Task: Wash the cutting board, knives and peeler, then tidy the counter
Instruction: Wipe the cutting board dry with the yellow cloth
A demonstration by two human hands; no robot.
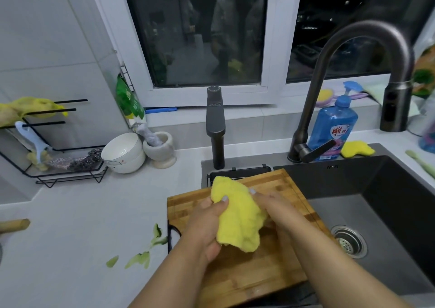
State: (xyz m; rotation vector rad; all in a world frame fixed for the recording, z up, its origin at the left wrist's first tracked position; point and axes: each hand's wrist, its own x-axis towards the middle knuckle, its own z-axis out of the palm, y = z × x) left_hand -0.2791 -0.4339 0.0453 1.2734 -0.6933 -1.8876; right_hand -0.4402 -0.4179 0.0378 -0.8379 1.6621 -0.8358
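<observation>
While both my hands were bunched around the yellow cloth, the cutting board lay directly beneath my fingers, its wooden face flat under the cloth and its long axis running away from me toward the window. My left hand gripped the near-left edge of the cloth, thumb curled over the top and pinching the fabric. My right hand held the far-right side; one fingertip showed over the fold, but the rest of those fingers were hidden behind the cloth, so I could not tell how they lay.

Part of the board sat on the desk to the left of my fingers and part hung over the sink to the right. I judged that the wipe had to travel along the board's length, and that the left hand, lying nearer the cloth's low corner, was the better one to press it down.

Well to the left of my fingers, the peeler hung in the wire rack. Green peelings lay on the desk just left of the board. I saw no knives.
</observation>
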